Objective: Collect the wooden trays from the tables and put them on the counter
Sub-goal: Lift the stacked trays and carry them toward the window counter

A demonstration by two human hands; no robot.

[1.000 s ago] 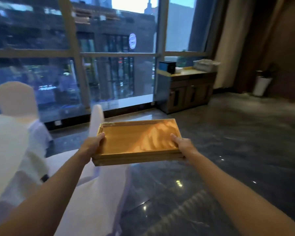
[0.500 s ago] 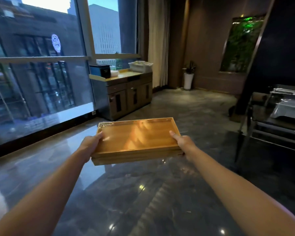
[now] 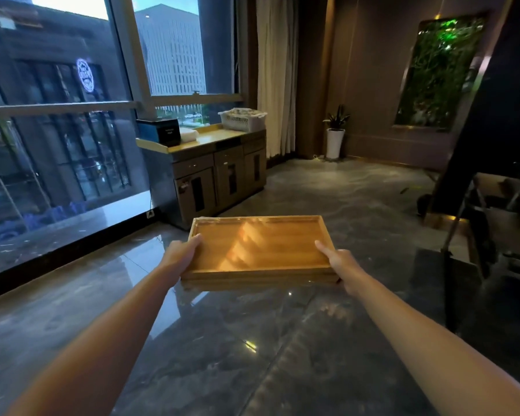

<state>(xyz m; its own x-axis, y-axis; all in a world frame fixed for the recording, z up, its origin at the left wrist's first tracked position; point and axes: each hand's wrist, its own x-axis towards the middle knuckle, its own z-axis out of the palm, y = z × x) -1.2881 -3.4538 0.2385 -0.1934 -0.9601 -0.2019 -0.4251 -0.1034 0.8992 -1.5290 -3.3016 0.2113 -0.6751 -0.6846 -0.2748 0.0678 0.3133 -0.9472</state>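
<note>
Shallow rectangular wooden trays (image 3: 260,250), honey-coloured, stacked, the top one empty; carried level in the air above the glossy dark marble floor (image 3: 252,349). Left hand (image 3: 182,258) clamped on the left short edge, thumb over the rim, fingers beneath. Right hand (image 3: 341,265) clamped on the right short edge, thumb along the rim. Ahead, well apart: grey-fronted cabinet counter with a yellow wooden top (image 3: 219,172), set against the glass window wall (image 3: 57,130). On the top: dark box (image 3: 162,132), folded white cloth (image 3: 189,135), white slatted basket (image 3: 243,118). Open floor lay between trays and counter. Right of the counter: cream curtain (image 3: 275,70), potted plant in a white pot (image 3: 335,135). Far right: dark metal-framed furniture (image 3: 493,235).
</note>
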